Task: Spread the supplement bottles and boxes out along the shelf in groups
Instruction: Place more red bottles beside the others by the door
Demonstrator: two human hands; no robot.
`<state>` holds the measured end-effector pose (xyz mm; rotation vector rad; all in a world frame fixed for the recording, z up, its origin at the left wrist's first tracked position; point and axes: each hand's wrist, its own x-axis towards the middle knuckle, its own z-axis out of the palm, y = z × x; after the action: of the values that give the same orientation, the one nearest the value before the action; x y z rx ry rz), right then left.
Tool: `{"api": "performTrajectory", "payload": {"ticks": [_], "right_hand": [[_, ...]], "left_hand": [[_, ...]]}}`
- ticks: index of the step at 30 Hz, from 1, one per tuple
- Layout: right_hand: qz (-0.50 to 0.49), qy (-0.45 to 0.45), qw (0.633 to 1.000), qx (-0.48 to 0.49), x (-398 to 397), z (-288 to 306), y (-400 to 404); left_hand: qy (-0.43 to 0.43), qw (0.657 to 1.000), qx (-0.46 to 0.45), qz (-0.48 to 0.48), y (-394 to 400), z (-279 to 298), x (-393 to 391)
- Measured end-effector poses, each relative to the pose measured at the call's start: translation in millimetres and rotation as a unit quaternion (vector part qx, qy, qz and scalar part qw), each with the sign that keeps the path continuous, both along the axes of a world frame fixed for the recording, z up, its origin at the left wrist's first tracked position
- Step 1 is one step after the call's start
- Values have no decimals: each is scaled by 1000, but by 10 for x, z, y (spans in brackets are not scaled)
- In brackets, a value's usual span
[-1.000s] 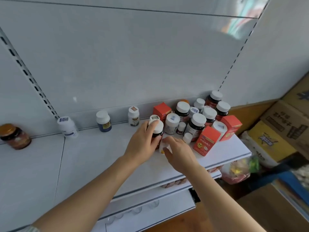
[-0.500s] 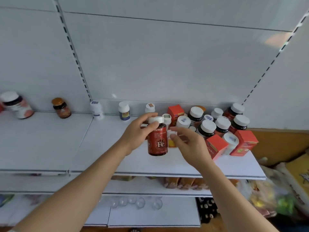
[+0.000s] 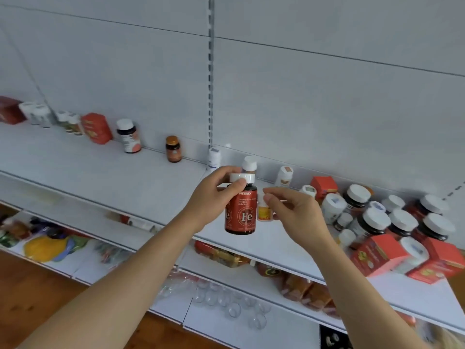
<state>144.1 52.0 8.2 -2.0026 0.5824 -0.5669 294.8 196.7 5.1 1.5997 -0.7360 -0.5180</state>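
My left hand (image 3: 211, 197) grips a red "Fe" bottle (image 3: 241, 210) by its white cap, lifted above the white shelf (image 3: 113, 177). My right hand (image 3: 294, 212) pinches a small white bottle with a yellow label (image 3: 263, 210) just right of the red one. A dense cluster of dark white-capped bottles (image 3: 372, 220) and red boxes (image 3: 377, 255) crowds the shelf's right end. Single bottles stand spaced along the back: a white one (image 3: 214, 157), an amber one (image 3: 173, 149), a dark one (image 3: 128, 136), and a red box (image 3: 97, 128) further left.
More white bottles (image 3: 37, 113) and a dark red box (image 3: 10, 109) sit at the far left. Lower shelves hold packaged goods (image 3: 224, 255) and clear cups (image 3: 226, 301). A slotted upright (image 3: 210, 71) divides the back wall. Wooden floor (image 3: 37, 298) lies below left.
My left hand lifted the red bottle out of the cluster and carried it up and leftward; my right hand came up with the small yellow-labelled bottle. My view swung left along the shelf.
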Motion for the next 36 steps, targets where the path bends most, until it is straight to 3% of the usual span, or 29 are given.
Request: {"api": "performTrajectory", "payload": {"ticks": [18, 36], "right_hand": [[88, 34, 996, 1, 1699, 190, 2071], [179, 34, 981, -63, 4360, 149, 2413]], "left_hand": [[19, 995, -11, 101, 2170, 16, 1498], [14, 980, -14, 199, 2863, 123, 3695]]}}
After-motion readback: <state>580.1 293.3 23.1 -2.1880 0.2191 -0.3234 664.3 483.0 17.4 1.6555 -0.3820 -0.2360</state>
